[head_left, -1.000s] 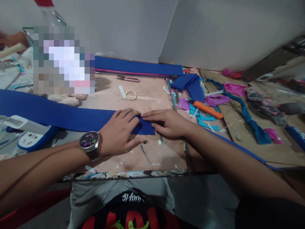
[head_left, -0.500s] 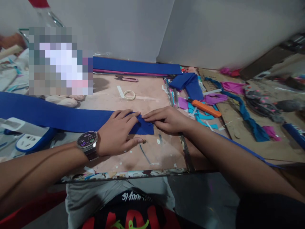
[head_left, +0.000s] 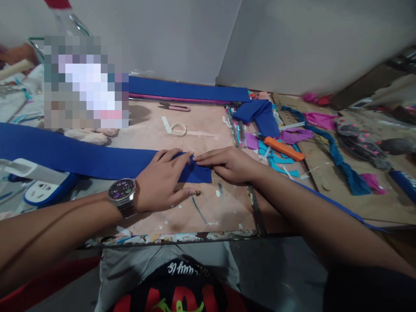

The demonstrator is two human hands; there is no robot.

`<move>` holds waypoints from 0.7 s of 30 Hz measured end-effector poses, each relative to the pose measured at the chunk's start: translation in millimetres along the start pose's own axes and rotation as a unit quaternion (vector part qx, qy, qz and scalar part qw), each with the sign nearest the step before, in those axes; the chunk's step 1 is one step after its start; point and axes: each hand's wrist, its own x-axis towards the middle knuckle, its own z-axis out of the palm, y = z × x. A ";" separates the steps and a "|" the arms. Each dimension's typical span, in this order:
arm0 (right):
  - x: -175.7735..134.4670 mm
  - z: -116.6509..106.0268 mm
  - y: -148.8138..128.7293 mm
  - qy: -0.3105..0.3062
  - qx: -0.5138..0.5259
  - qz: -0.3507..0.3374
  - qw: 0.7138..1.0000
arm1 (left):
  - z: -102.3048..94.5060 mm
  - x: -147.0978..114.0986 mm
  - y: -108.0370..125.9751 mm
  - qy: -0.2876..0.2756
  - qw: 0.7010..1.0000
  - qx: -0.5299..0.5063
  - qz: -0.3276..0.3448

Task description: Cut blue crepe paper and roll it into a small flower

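A long blue fabric strip [head_left: 97, 161] runs across the table from the left edge, its cut end lying under my hands. My left hand [head_left: 164, 180], below a wristwatch [head_left: 121, 190], rests flat on the strip with its fingers spread and thumb out to the side on the table. From the other side my right hand [head_left: 229, 164] reaches in, its fingers stretched out and their tips pressing on the strip's upper edge near the end. The fingertips of both hands almost meet. A small crease shows in the fabric between them.
Behind the strip lie thread snips [head_left: 175, 107] and a tape roll [head_left: 178, 129]. An orange cutter [head_left: 282, 147] rests among fabric scraps on the right, near a folded blue strip [head_left: 264, 117]. A white-and-blue plastic object [head_left: 45, 190] stands at left. Cardboard [head_left: 328, 173] covers the right side.
The whole view has shifted slightly, so things sit a little further right. Both hands stay at the strip's end, with only tiny finger movement on the left.
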 end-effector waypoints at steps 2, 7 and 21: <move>0.8 0.3 -1.2 0.006 -0.003 0.009 1.000 | 0.4 -0.3 0.3 0.001 1.000 -0.001 0.001; 1.9 1.5 -3.2 0.012 -0.016 0.024 1.000 | 1.3 -0.8 0.8 0.003 1.000 -0.003 0.002; 2.1 2.4 -6.7 0.021 -0.023 0.027 0.999 | -0.4 -0.1 1.0 -0.015 1.000 -0.002 -0.002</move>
